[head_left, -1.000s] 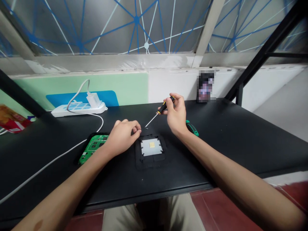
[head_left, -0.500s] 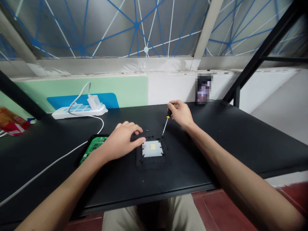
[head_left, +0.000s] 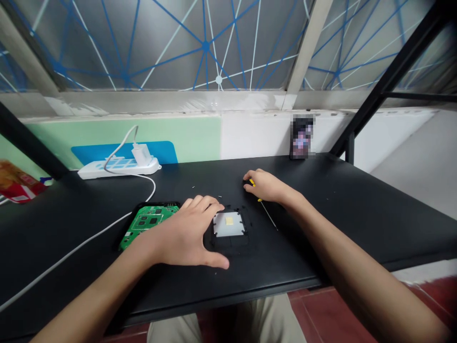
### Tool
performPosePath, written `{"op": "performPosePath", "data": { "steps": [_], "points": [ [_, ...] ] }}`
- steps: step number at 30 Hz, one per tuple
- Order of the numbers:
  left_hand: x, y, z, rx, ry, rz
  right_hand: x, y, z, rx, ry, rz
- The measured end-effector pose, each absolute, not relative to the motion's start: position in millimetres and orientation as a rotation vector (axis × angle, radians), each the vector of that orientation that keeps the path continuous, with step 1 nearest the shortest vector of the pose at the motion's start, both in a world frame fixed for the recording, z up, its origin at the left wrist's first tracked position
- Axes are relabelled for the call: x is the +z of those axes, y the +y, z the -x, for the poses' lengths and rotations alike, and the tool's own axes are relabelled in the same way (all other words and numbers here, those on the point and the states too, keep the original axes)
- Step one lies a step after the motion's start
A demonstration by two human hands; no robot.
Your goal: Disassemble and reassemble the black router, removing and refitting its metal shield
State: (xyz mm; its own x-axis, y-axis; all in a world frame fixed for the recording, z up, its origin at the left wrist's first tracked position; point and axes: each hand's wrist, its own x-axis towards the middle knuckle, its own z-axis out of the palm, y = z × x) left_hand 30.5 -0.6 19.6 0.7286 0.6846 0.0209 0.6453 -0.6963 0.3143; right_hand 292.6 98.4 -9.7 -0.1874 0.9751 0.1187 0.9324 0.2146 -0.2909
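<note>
A black panel [head_left: 232, 245] with a silver plate [head_left: 222, 228] and a small yellow square [head_left: 229, 221] on it lies on the black table. My left hand [head_left: 191, 233] is spread over the panel's left side, thumb and fingers apart, holding nothing. To the right of the panel, my right hand [head_left: 266, 186] has its fingers round a screwdriver [head_left: 268, 216] with a black and yellow handle. The screwdriver's shaft points down toward the table's front edge. Left of my left hand is a green circuit board [head_left: 148, 219] in a black housing, partly covered by my forearm.
A white power strip [head_left: 96, 169] with a plugged-in charger [head_left: 142, 155] stands at the back left, its white cable crossing the table. A red packet [head_left: 21, 186] lies far left; a phone-like object [head_left: 302, 137] leans on the wall. Small screws [head_left: 220, 196] lie behind the panel.
My left hand has opened wider, its thumb moving toward the front edge. My right hand has come lower, and the screwdriver's tip has swung away from the panel to the right.
</note>
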Motion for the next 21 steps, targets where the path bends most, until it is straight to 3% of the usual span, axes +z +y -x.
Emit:
{"op": "performPosePath", "data": {
  "steps": [7, 10, 14, 21],
  "points": [
    [17, 5, -26, 0.138, 1.074, -2.653, 5, 82, -288, 0.119, -2.160, 1.848],
    [13, 8, -24, 0.169, 1.082, -2.657, 12, 65, -280, 0.077, -2.084, 1.551],
    [12, 9, -23, 0.180, 1.053, -2.659, 12, 36, -276, 0.299, -2.335, 0.970],
    [14, 10, -23, 0.156, 1.060, -2.657, 1, 18, -280, 0.349, -2.601, 1.006]
  ]
}}
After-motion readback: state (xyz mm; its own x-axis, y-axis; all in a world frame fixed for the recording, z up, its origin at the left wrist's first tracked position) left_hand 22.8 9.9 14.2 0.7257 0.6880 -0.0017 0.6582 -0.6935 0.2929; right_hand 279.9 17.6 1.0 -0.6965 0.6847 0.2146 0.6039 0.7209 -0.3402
